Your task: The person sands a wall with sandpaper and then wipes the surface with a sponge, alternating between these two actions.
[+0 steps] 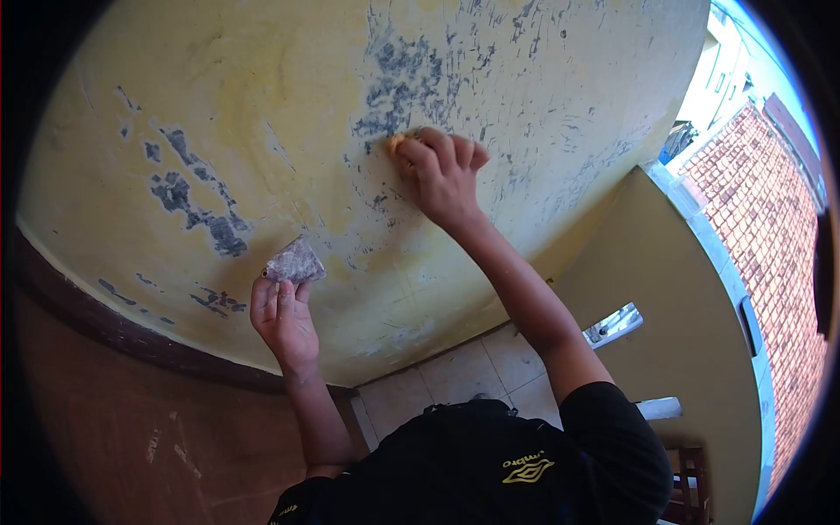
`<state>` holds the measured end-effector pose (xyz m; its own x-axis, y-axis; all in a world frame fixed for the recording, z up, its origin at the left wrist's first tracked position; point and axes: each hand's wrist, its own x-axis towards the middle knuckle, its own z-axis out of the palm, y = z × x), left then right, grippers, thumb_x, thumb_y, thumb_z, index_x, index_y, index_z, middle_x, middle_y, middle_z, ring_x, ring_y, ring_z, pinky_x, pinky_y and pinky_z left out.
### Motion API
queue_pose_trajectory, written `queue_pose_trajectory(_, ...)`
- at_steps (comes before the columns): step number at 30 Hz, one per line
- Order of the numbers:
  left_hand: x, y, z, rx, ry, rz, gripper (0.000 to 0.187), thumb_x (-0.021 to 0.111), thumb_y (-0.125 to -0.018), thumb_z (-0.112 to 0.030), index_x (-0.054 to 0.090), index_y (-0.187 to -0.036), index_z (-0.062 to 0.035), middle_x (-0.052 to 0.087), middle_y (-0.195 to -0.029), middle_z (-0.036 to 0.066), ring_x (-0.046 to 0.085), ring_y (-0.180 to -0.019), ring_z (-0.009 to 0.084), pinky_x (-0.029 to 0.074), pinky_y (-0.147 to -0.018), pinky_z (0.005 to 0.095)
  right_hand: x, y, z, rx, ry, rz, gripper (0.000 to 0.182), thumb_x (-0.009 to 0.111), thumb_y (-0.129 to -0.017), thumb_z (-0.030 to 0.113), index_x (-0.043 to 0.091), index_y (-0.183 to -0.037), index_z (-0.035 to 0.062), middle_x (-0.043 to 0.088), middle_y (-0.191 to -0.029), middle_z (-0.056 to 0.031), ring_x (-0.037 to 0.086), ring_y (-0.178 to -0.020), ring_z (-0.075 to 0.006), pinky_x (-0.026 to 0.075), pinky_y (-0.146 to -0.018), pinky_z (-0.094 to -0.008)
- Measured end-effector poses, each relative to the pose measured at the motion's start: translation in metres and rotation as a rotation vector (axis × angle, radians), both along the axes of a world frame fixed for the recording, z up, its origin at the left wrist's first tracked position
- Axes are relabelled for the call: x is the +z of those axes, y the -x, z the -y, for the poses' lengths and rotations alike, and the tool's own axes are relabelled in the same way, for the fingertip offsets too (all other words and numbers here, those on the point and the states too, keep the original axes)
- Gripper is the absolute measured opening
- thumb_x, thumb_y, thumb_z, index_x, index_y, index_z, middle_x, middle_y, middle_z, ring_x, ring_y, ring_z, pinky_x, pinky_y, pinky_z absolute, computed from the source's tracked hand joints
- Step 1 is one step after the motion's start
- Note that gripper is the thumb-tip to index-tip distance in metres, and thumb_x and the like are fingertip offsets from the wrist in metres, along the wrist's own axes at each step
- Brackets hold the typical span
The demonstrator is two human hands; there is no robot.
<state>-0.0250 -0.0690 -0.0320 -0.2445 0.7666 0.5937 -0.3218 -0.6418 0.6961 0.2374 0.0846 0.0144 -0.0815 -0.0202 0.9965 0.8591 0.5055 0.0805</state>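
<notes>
My left hand (284, 324) is raised in front of the wall, fingers closed on the lower edge of a dusty grey-purple flat piece (296, 261). That piece has a curled left edge and looks like folded sandpaper, though its kind is not certain. Higher up and to the right, my right hand (446, 175) is against the yellow wall (289, 79) with curled fingers. A small orange-tan wad (396, 143) sticks out between its fingertips and the wall; most of it is hidden. Just above it is a large grey patch (402, 79) of worn paint.
More grey chipped patches (179, 192) mark the wall at left. A brown door or panel (175, 429) stands at lower left, with floor tiles (459, 372) below. On the right are a low wall with a pale ledge (713, 241) and a tiled roof (761, 201).
</notes>
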Motion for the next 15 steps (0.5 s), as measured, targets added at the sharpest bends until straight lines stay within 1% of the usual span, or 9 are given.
queue_pose_trajectory(2, -0.006, 0.002, 0.003, 0.005, 0.014, 0.018, 0.025, 0.053, -0.109, -0.007, 0.056, -0.132, 0.0019, 0.066, -0.133, 0.016, 0.064, -0.127, 0.0315, 0.050, -0.111, 0.0523, 0.029, -0.034, -0.015, -0.030, 0.078, -0.391, 0.027, 0.074, -0.099, 0.020, 0.059, -0.121, 0.0163, 0.060, -0.119, -0.0043, 0.050, -0.111, -0.0260, 0.029, -0.096, -0.0460)
queue_pose_trajectory(3, -0.008, 0.003, 0.006, 0.009, 0.031, 0.031, 0.025, 0.053, -0.109, -0.007, 0.056, -0.132, 0.0017, 0.066, -0.133, 0.016, 0.064, -0.127, 0.0315, 0.050, -0.111, 0.0522, 0.025, -0.043, -0.021, -0.052, 0.138, -0.528, 0.031, 0.073, -0.098, 0.013, 0.057, -0.124, 0.0149, 0.058, -0.123, -0.0083, 0.051, -0.114, -0.0294, 0.030, -0.097, -0.0466)
queue_pose_trajectory(5, -0.007, 0.001, 0.008, -0.001, 0.027, 0.028, 0.025, 0.053, -0.109, -0.008, 0.056, -0.132, 0.0013, 0.065, -0.133, 0.016, 0.064, -0.127, 0.0313, 0.050, -0.111, 0.0522, -0.004, -0.025, -0.018, -0.001, 0.057, -0.507, 0.032, 0.073, -0.097, 0.011, 0.056, -0.124, 0.0148, 0.057, -0.124, -0.0092, 0.052, -0.113, -0.0300, 0.030, -0.097, -0.0470)
queue_pose_trajectory(6, -0.007, -0.001, 0.008, 0.005, 0.028, 0.028, 0.025, 0.053, -0.109, -0.008, 0.055, -0.133, 0.0010, 0.065, -0.134, 0.016, 0.064, -0.127, 0.0311, 0.050, -0.111, 0.0523, -0.034, -0.008, -0.012, 0.047, 0.074, -0.386, 0.036, 0.075, -0.094, 0.010, 0.057, -0.124, 0.0153, 0.057, -0.125, -0.0091, 0.053, -0.111, -0.0295, 0.031, -0.098, -0.0469)
queue_pose_trajectory(8, -0.005, -0.005, 0.004, -0.019, 0.038, 0.048, 0.023, 0.054, -0.108, -0.005, 0.056, -0.130, 0.0020, 0.066, -0.130, 0.016, 0.065, -0.125, 0.0299, 0.052, -0.110, 0.0523, -0.090, 0.013, 0.008, 0.121, 0.187, -0.026, 0.042, 0.080, -0.087, 0.017, 0.060, -0.122, 0.0255, 0.059, -0.128, -0.0009, 0.054, -0.110, -0.0231, 0.030, -0.101, -0.0442)
queue_pose_trajectory(9, -0.005, -0.007, 0.003, -0.038, 0.048, 0.071, 0.020, 0.055, -0.107, -0.002, 0.056, -0.127, 0.0030, 0.067, -0.127, 0.016, 0.065, -0.122, 0.0286, 0.054, -0.109, 0.0523, -0.097, 0.010, 0.016, 0.129, 0.172, 0.145, 0.040, 0.080, -0.086, 0.021, 0.061, -0.120, 0.0296, 0.059, -0.127, 0.0024, 0.054, -0.109, -0.0208, 0.030, -0.098, -0.0433)
queue_pose_trajectory(11, -0.004, -0.011, 0.004, -0.056, 0.056, 0.075, 0.020, 0.055, -0.107, -0.002, 0.056, -0.126, 0.0030, 0.067, -0.127, 0.016, 0.065, -0.122, 0.0289, 0.054, -0.108, 0.0525, -0.093, -0.010, 0.008, 0.141, 0.117, 0.176, 0.042, 0.082, -0.085, 0.019, 0.061, -0.119, 0.0306, 0.060, -0.126, 0.0026, 0.053, -0.108, -0.0198, 0.029, -0.096, -0.0423)
queue_pose_trajectory(13, -0.004, -0.013, 0.005, -0.074, 0.062, 0.075, 0.019, 0.055, -0.107, -0.002, 0.056, -0.125, 0.0030, 0.066, -0.127, 0.016, 0.065, -0.122, 0.0292, 0.054, -0.108, 0.0527, -0.069, -0.029, -0.002, 0.125, 0.096, 0.014, 0.044, 0.086, -0.084, 0.019, 0.061, -0.118, 0.0290, 0.060, -0.123, 0.0020, 0.054, -0.108, -0.0202, 0.029, -0.094, -0.0423)
queue_pose_trajectory(15, -0.007, -0.013, 0.006, -0.093, 0.028, 0.012, 0.022, 0.054, -0.109, -0.009, 0.056, -0.130, -0.0004, 0.065, -0.133, 0.015, 0.064, -0.126, 0.0305, 0.050, -0.110, 0.0519, -0.036, -0.043, -0.016, 0.069, 0.055, -0.158, 0.042, 0.084, -0.088, 0.016, 0.059, -0.122, 0.0207, 0.060, -0.120, -0.0032, 0.054, -0.106, -0.0238, 0.029, -0.094, -0.0434)
